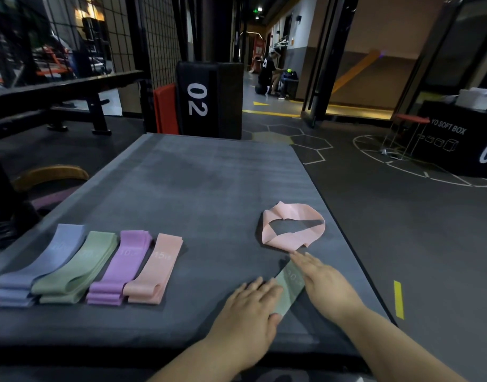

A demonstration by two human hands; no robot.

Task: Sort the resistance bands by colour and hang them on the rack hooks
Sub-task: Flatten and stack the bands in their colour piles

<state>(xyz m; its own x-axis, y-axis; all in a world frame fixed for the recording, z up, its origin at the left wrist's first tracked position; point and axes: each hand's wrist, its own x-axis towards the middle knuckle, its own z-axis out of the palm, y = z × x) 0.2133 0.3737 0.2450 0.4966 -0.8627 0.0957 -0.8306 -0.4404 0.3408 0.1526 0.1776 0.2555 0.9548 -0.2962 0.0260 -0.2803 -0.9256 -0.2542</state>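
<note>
A flat green band (289,289) lies on the grey mat (198,183) near its front right corner. My left hand (247,312) rests on the band's near end with fingers straight, thumb at its edge. My right hand (323,282) presses flat along its far side. Just beyond lies a loose pink band (293,227) in an open twisted loop. At the front left, four neat piles lie side by side: blue bands (41,266), green bands (76,268), purple bands (123,267) and pink bands (154,270). No rack hooks are in view.
A black padded box marked 02 (206,100) and a red pad (166,108) stand past the mat's far edge. A black bench (57,92) and wire grid wall are at the left. A black soft box (454,136) sits at the far right. A person crouches far down the corridor.
</note>
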